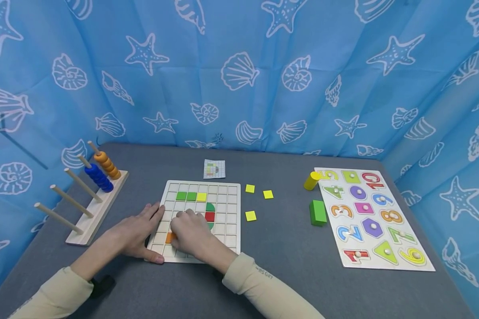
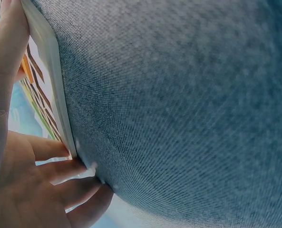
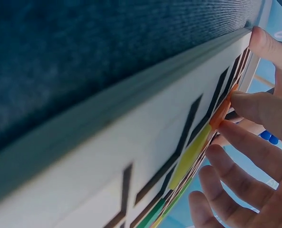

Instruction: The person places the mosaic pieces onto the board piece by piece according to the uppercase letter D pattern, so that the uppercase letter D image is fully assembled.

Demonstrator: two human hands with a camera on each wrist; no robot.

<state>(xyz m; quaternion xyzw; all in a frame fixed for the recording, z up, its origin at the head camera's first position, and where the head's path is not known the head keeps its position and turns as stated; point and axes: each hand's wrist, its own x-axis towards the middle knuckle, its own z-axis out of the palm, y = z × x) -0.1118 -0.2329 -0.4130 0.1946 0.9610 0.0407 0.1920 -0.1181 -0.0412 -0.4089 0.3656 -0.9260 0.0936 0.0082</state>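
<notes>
A white grid board (image 1: 227,230) lies flat on the table, with green, yellow, red and orange pieces in its squares. My left hand (image 1: 141,232) rests along the board's left side, its thumb at the near left corner; in the left wrist view the fingers (image 2: 60,168) stretch along the edge. Over the board's lower middle, my right hand (image 1: 191,232) pinches an orange tile (image 3: 220,113) between thumb and index finger, the other fingers loosely bent. A yellow tile (image 3: 190,154) sits beside it. The right hand hides part of the grid in the head view.
Three loose yellow tiles (image 1: 250,215) lie right of the board. A small pattern card (image 1: 214,169) is behind it. At left stands a peg rack (image 1: 97,212) with blue and orange beads. Rightward are a green block (image 1: 317,212), a yellow cylinder (image 1: 312,180) and a number puzzle (image 1: 359,246).
</notes>
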